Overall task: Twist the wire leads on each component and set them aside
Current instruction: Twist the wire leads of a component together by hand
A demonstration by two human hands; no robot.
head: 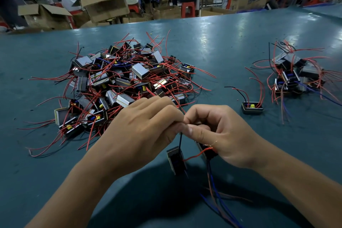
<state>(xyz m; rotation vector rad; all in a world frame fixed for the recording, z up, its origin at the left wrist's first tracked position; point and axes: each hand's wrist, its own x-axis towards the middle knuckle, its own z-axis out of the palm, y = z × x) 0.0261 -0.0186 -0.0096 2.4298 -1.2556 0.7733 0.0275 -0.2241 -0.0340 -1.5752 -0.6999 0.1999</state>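
My left hand (146,127) and my right hand (220,131) meet fingertip to fingertip just above the table, both pinching a thin black wire lead (180,139). From that lead a small dark box-shaped component (175,160) hangs below my hands. A second component (207,151) sits under my right palm, mostly hidden, with a red lead (196,156) ending in bare copper strands, and blue and red leads (216,190) trailing toward me. A big heap of components (122,79) with red leads lies beyond my left hand.
A smaller pile of components (292,76) lies at the far right, and one single component (252,107) stands alone between the piles. The green table (231,46) ends at the back, where people sit among cardboard boxes (105,3) and red stools.
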